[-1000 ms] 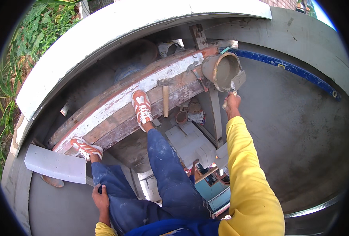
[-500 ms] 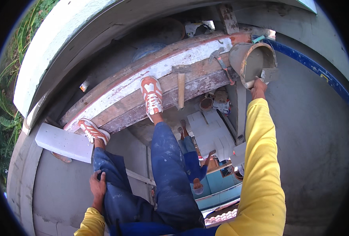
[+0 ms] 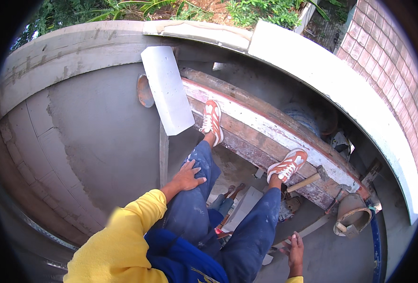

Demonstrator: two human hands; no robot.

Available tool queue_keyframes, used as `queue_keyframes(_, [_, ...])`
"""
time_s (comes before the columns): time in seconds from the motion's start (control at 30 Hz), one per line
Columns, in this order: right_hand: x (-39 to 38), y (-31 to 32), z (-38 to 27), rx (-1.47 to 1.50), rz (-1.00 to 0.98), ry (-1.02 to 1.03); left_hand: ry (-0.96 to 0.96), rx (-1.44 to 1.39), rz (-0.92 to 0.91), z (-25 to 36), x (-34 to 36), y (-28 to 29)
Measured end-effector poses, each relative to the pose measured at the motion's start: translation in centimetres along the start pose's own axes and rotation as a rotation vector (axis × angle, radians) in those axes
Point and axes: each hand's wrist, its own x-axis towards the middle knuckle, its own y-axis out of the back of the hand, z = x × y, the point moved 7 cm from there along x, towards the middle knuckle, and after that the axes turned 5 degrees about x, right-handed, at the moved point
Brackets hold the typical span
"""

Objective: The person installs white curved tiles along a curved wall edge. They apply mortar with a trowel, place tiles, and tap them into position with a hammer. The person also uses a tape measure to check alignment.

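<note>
My left hand [image 3: 188, 177] rests on my left knee, fingers spread over the blue work trousers [image 3: 251, 240]. Low at the right, my right hand [image 3: 294, 251] hangs beside my right leg with its fingers apart and nothing in it. Beyond it, a bucket [image 3: 343, 211] of grey mortar stands tilted at the right end of the planks, and a trowel [image 3: 349, 230] lies at its mouth. A hammer [image 3: 309, 178] with a wooden handle lies by my right shoe, and a claw hammer [image 3: 337, 198] is next to the bucket.
My shoes are on a narrow plank platform [image 3: 246, 127]. A white block [image 3: 168, 89] lies across its left end, near a round orange-brown object [image 3: 145, 91]. A person in blue [image 3: 215, 218] is below. Half-rendered block wall [image 3: 95, 127] rises left; a white ledge [image 3: 331, 75] curves beyond.
My view has swung left, showing more wall and ledge. My right hand has let go of the trowel and come back from the bucket. My left hand still rests on my leg.
</note>
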Motion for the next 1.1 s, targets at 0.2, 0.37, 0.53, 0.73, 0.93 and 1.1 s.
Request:
queue_keyframes(0.2, [-4.7,-15.9,-1.6,0.268,-0.311,-0.275,-0.090,-0.285,-0.002,-5.3,2.3,0.6])
queue_keyframes(0.37, [-3.1,-24.8,-9.1,-0.568,-0.134,-0.101,-0.166,-0.552,0.063,-9.3,4.2,1.5])
queue_keyframes(0.53, [-1.7,-34.8,-20.1,-1.687,-0.047,0.201,-0.095,-0.881,0.094,-13.1,5.3,0.7])
queue_keyframes(0.73, [-1.5,-68.9,-35.6,-2.065,-0.049,1.121,0.025,-1.357,0.149,-20.3,9.2,1.0])
queue_keyframes(0.93, [2.9,-97.7,-35.7,-2.501,-0.365,1.976,0.283,-1.200,0.876,-29.3,17.9,7.2])
queue_keyframes(1.1, [7.8,-108.9,-34.5,-2.979,-0.321,2.158,0.382,-1.140,0.848,-31.9,24.2,10.9])
